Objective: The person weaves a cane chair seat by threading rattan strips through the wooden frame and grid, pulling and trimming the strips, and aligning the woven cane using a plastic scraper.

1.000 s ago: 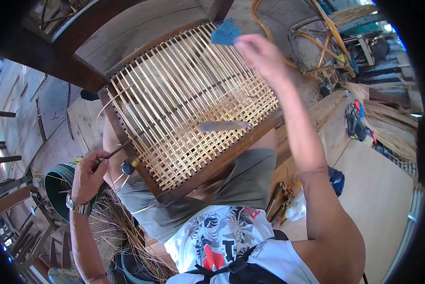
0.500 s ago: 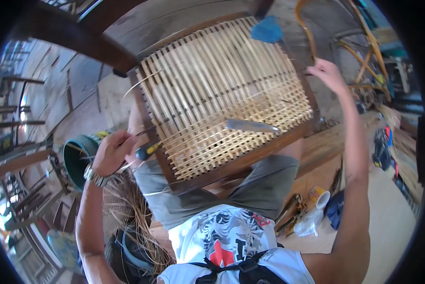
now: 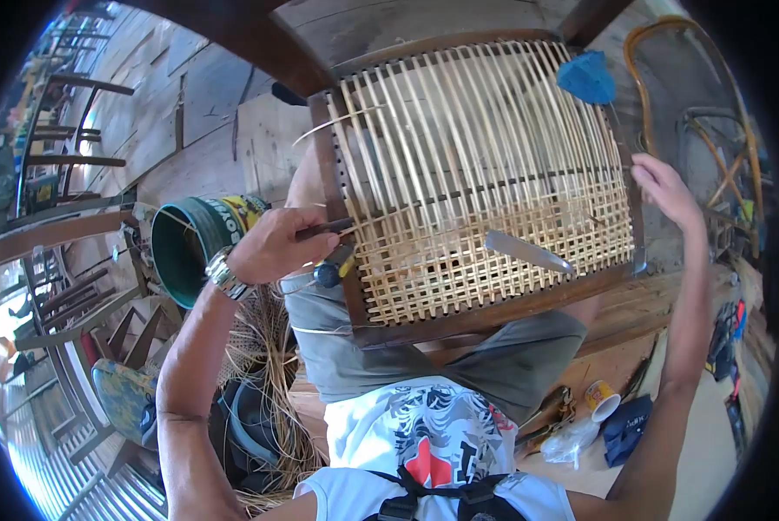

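Across my lap lies a wooden chair frame point(image 3: 485, 308) with a half-woven cane seat point(image 3: 493, 204); its far part shows only lengthwise strands, the near part is a grid. My left hand point(image 3: 281, 247) closes round the end of a dark flat stick point(image 3: 324, 229), which runs across through the strands. Just below that hand, a yellow-and-black tool handle point(image 3: 335, 265) rests at the frame's left edge. My right hand point(image 3: 664, 189) is at the right edge, fingers pinched; what they hold is hidden. A metal blade point(image 3: 528, 251) lies on the weave.
A blue cloth-like piece point(image 3: 587, 78) sits at the seat's far right corner. To the left stand a green bucket point(image 3: 177, 252) and loose cane strips point(image 3: 268, 356). A yellow cup point(image 3: 602, 401) and plastic bag point(image 3: 571, 445) lie low right. A bentwood chair frame point(image 3: 637, 65) is far right.
The whole scene has shifted right in view. My left hand has moved up from beside the tool handle onto the dark stick's end. My right hand remains by the right edge.
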Motion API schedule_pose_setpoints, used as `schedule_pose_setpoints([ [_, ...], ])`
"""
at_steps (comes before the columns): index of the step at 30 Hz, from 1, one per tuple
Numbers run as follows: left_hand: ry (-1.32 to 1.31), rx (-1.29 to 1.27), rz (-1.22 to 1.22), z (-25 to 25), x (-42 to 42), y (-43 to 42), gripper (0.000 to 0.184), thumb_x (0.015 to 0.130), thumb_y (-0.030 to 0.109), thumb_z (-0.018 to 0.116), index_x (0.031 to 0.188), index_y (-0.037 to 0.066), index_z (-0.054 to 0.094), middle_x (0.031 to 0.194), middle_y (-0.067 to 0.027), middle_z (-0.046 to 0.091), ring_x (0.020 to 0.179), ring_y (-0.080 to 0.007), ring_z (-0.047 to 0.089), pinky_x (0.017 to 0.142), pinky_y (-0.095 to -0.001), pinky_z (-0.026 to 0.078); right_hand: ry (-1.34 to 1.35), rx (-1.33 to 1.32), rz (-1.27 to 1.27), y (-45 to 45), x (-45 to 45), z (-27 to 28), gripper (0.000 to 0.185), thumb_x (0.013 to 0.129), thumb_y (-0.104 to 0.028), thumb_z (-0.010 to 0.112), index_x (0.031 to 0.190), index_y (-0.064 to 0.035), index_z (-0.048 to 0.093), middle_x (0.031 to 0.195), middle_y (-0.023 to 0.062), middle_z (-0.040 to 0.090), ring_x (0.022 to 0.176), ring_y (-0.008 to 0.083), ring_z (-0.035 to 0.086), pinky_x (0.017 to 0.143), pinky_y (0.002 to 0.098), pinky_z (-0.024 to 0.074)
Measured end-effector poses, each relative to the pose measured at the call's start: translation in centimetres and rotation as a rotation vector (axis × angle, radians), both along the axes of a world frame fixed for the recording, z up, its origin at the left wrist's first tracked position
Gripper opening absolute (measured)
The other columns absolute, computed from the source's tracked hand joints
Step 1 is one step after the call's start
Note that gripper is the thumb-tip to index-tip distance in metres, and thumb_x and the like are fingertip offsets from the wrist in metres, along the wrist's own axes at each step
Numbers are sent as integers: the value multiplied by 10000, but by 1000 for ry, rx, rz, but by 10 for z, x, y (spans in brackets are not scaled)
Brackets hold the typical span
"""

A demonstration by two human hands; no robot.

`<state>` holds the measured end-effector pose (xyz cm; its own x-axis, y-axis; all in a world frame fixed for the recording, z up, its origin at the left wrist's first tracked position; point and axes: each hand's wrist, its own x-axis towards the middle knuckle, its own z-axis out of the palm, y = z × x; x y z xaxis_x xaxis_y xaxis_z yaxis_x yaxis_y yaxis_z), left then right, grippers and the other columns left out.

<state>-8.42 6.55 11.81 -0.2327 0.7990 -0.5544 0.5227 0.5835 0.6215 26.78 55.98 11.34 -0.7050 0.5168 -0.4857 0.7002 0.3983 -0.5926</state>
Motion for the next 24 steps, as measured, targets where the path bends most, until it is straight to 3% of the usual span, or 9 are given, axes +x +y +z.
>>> schedule_pose_setpoints([
  [3,-85,-22,67,-1,-3,-1,216,917,154,733,1002,-20,638,816,-59,628,740,-73,499,670,-286,471,-29,318,293,22,1,-8,263,983,-269,601,932,-21,674,729,23,564,675,126,520,630,300,415],
  [5,-48,-45,41,3,-7,5,177,906,112,729,981,-18,637,814,-52,642,730,-87,513,680,-287,475,57,252,307,21,5,-3,303,952,-260,621,784,-7,625,687,45,547,665,144,500,627,339,389],
  [8,6,50,41,-10,-8,5,230,831,168,759,858,1,602,668,-68,574,603,-144,492,589,-328,443,-114,295,167,106,74,-24,333,971,-303,606,801,-21,656,729,29,609,693,130,532,629,323,417],
  [10,-105,106,146,-17,-8,-1,218,821,115,767,853,-1,585,656,-40,586,605,-96,485,572,-305,427,-267,116,-65,150,113,-27,343,980,-370,600,982,-54,732,852,17,680,708,127,570,636,307,471],
  [13,-154,-7,174,-12,-12,4,222,819,91,771,881,-2,580,662,-13,598,620,-54,494,569,-269,423,-238,121,78,56,44,21,473,1008,-394,580,1411,-147,595,1034,34,701,652,96,548,613,269,482],
  [14,-46,-44,42,-8,-15,9,246,809,84,790,898,-2,578,672,-5,606,637,-23,500,563,-243,415,-140,97,45,24,27,23,465,1019,-394,565,1404,-135,589,975,20,685,653,99,548,607,262,482],
  [17,-175,18,116,-18,-19,6,249,804,66,802,890,-1,578,685,1,618,635,-23,504,564,-237,418,12,401,300,1,1,11,263,980,-290,598,980,-38,672,824,90,651,713,187,592,681,344,493],
  [22,-201,-30,197,-2,-11,6,175,838,24,772,911,-13,617,761,-17,693,682,-39,602,611,-221,480,-92,555,239,54,46,-4,280,977,-289,580,880,-37,655,789,147,634,729,289,603,721,409,488],
  [24,-158,-62,177,0,-16,6,143,866,18,749,956,-18,644,815,-19,706,739,-39,628,643,-210,507,-194,499,119,112,84,-15,300,980,-329,583,920,-49,674,839,117,681,772,250,653,736,400,505],
])
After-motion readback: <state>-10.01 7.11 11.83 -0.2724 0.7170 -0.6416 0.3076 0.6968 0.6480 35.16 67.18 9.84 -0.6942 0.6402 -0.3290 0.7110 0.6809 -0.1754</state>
